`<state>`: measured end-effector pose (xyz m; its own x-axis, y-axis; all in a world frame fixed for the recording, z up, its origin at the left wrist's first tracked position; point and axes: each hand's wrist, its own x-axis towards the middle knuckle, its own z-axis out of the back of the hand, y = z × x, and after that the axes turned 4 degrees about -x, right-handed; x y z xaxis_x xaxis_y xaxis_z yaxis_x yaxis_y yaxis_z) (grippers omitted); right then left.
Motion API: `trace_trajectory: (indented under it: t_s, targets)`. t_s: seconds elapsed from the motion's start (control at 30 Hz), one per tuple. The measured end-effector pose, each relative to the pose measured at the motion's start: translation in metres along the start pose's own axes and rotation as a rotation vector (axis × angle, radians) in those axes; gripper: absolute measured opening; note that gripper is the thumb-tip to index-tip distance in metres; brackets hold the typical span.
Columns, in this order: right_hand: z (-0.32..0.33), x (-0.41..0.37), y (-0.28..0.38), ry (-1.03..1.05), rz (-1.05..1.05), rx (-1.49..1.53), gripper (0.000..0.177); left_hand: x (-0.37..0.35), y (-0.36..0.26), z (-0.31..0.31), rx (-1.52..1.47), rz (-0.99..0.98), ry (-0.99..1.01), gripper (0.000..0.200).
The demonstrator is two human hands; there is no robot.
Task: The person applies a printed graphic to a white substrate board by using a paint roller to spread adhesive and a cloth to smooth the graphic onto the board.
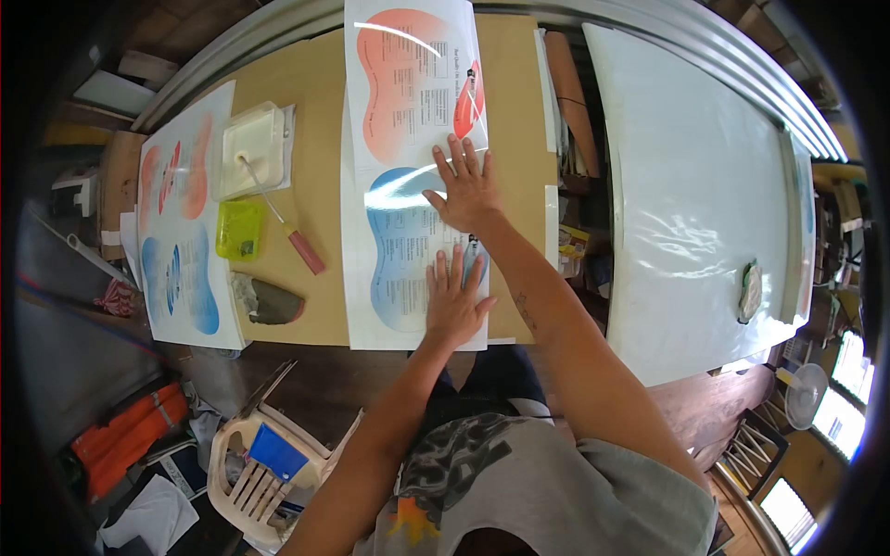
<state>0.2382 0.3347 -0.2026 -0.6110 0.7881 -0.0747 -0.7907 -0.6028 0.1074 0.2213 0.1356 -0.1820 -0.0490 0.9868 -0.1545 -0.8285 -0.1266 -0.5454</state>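
A long glossy printed sheet (394, 250) with a red shape above and a blue shape below lies on the tan table (320, 120). My left hand (454, 301) rests flat on its lower right part, over the blue print, fingers spread. Higher up, my right hand (470, 190) lies spread at the sheet's right edge, just below the small red print. Neither hand holds anything. To the left are a brush with a red handle (304, 250), a white tray (258, 139) and a yellow-green container (239, 230).
More printed sheets (211, 278) lie at the table's left end, beside a dark scraper-like object (273, 304). On the right stands a white glossy table (686, 185) with a small object (750, 292). A plastic chair (227, 473) is at the lower left.
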Motion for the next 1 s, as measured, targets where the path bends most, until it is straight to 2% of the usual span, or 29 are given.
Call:
trace_trajectory:
  t_s: [0.1,0.17,0.23,0.3,0.33,0.37,0.4,0.47,0.5,0.57,0.63,0.67,0.7,0.73,0.77,0.8,0.83,0.9,0.93,1.0]
  targets:
    - [-0.007,-0.001,0.001,0.016,-0.01,0.046,0.079,-0.007,0.013,-0.004,0.084,-0.079,0.053,0.072]
    - [-0.01,0.003,-0.001,-0.039,-0.002,0.0,0.08,-0.004,0.015,-0.009,0.068,-0.113,-0.01,0.069]
    - [0.002,0.001,-0.005,0.018,0.014,0.086,0.082,-0.004,0.016,-0.012,0.104,-0.124,-0.017,0.071]
    - [0.013,-0.008,-0.017,0.029,0.056,0.323,0.081,-0.005,0.015,-0.013,0.156,-0.133,-0.017,0.075]
    - [0.017,-0.022,-0.03,-0.136,0.044,0.385,0.078,-0.004,0.015,-0.014,0.172,-0.152,-0.031,0.074]
    - [0.022,-0.037,-0.046,-0.303,0.053,0.447,0.076,-0.004,0.013,-0.015,0.195,-0.158,-0.05,0.074]
    - [0.036,-0.058,-0.08,-0.313,0.024,0.41,0.076,-0.002,0.009,-0.017,0.21,-0.149,-0.041,0.073]
    - [0.063,-0.12,-0.144,-0.572,0.021,0.423,0.068,-0.003,0.012,-0.015,0.233,-0.139,-0.023,0.071]
    - [0.068,-0.146,-0.185,-0.691,-0.076,0.417,0.067,-0.003,0.011,-0.015,0.27,-0.147,-0.035,0.07]
    - [0.072,-0.214,-0.282,-0.742,-0.477,0.107,0.065,-0.003,0.011,-0.011,0.312,-0.152,-0.04,0.068]
    - [0.067,-0.283,-0.398,-0.727,-0.817,-0.1,0.074,-0.001,0.013,-0.004,0.361,-0.142,0.015,0.067]
    - [0.071,-0.317,-0.442,-0.649,-0.973,-0.279,0.082,0.003,0.016,0.0,0.368,-0.193,-0.027,0.069]
    - [0.089,-0.345,-0.47,-0.463,-1.179,-0.282,0.089,0.007,0.023,0.004,0.375,-0.185,-0.019,0.069]
    - [0.094,-0.375,-0.495,-0.455,-1.19,-0.271,0.093,0.01,0.03,0.008,0.368,-0.223,-0.006,0.07]
    - [0.094,-0.399,-0.516,-0.349,-1.289,-0.23,0.093,0.012,0.031,0.013,0.359,-0.261,0.005,0.071]
    - [0.078,-0.427,-0.539,-0.306,-1.269,-0.213,0.082,0.018,0.024,0.021,0.371,-0.264,0.066,0.072]
    - [0.085,-0.425,-0.534,-0.303,-1.262,-0.21,0.082,0.018,0.023,0.023,0.372,-0.256,0.066,0.072]
    - [0.111,-0.424,-0.524,-0.023,-1.44,-0.008,0.067,0.022,0.028,0.023,0.404,-0.307,0.072,0.071]
    - [0.12,-0.422,-0.524,-0.023,-1.435,-0.011,0.067,0.023,0.033,0.021,0.382,-0.354,0.031,0.072]
    - [0.128,-0.419,-0.522,0.062,-1.412,0.076,0.051,0.025,0.04,0.013,0.335,-0.376,-0.009,0.073]
